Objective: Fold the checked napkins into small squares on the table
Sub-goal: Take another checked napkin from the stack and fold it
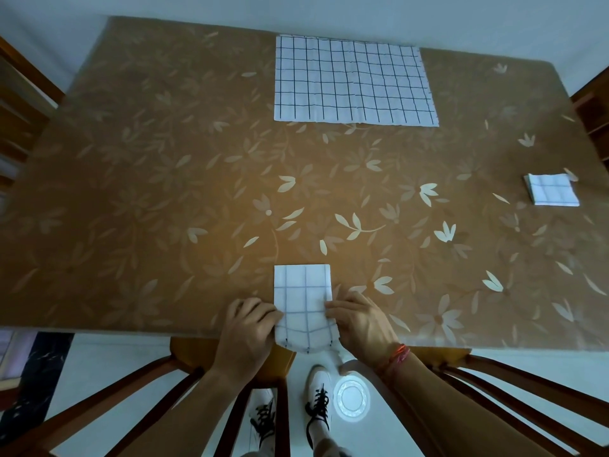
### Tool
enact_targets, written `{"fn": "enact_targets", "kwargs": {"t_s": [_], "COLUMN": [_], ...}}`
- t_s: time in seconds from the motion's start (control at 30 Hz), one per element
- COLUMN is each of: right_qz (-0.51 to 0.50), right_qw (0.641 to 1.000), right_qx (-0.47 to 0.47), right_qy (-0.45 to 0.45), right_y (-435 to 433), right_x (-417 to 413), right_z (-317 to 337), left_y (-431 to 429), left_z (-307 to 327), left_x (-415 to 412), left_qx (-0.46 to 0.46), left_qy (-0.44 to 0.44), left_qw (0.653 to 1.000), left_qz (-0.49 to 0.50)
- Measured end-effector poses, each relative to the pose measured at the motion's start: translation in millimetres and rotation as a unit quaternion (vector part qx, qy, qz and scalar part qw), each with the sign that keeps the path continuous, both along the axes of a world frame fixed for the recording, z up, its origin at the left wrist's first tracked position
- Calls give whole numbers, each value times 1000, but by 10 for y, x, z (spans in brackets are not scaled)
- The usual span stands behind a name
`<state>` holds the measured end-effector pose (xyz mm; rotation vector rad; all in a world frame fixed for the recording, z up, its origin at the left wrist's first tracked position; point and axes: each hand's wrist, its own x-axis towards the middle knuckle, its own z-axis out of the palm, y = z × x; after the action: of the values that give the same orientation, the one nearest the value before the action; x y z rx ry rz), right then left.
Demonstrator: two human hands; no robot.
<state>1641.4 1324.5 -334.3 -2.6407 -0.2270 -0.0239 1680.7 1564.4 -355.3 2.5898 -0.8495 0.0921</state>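
The step in hand looks like the last fold of one napkin: a folded napkin strip (301,291) lies between the two hands at the near edge of the table (131,192). The left hand (250,328) pinches its left edge with curled fingers, and the right hand (359,321) pinches the right edge opposite. Below the grip the strip's end sags over the table edge. Beyond the grip the rest lies flat, pointing away from the person. The next move probably calls for lifting the held end and carrying it forward onto the far end, corners matched, to halve the strip into a square. The cloth is white with a thin dark grid and looks soft and layered. Far beyond the grip a flat checked napkin (354,82) waits. Well off to the right sits a small folded square (551,189).
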Motion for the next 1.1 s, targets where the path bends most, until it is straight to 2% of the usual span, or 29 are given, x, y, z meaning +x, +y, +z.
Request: {"fn": "enact_targets", "kwargs": {"t_s": [0.17,0.37,0.57,0.7,0.9,1.0,1.1], "right_qz": [-52,-149,-195,-205,-200,-187,-180], "right_qw": [996,986,971,967,969,973,976], "right_qx": [36,46,72,89,56,48,36], "right_qy": [58,67,116,126,132,128,119], "right_y": [16,54,89,140,159,137,130], "right_x": [14,132,267,329,371,389,393], "right_z": [21,26,-11,-28,-92,-73,-53], "left_y": [-54,-155,-190,-176,-179,-162,-161], "left_z": [66,182,147,79,-10,-15,16], "left_x": [59,126,193,274,345,334,362], "left_qx": [-34,-71,-57,-38,31,65,56], "left_qy": [72,109,154,135,95,43,4], "left_qw": [995,982,974,981,988,991,997], "left_qz": [68,136,158,136,115,107,45]}}
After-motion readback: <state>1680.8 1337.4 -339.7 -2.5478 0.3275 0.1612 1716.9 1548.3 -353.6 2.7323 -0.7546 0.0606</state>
